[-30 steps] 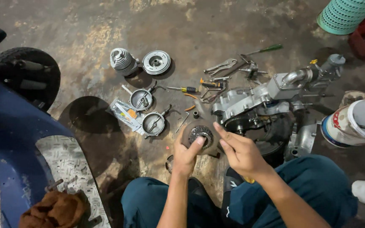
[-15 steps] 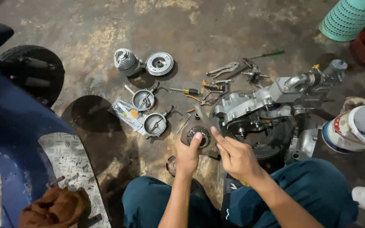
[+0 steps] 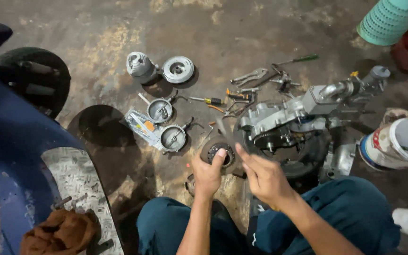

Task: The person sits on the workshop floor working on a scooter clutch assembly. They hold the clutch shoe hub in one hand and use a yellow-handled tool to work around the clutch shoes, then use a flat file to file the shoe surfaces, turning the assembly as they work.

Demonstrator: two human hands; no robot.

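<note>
Left hand (image 3: 208, 174) clenched around a round dark clutch part (image 3: 217, 152) on the concrete floor (image 3: 95, 28), right hand (image 3: 263, 175) released, fingers spread just beside it, grey engine block (image 3: 303, 111) close behind, scattered tools (image 3: 242, 97) beyond.

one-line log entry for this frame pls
left hand: thumb on round metal part | right hand: beside it, blurred, grip unclear | engine: on floor, right of part

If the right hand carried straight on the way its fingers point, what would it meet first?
Probably the round clutch part that the left hand holds; the right hand points up-left towards it, though its fingers are blurred.
</note>
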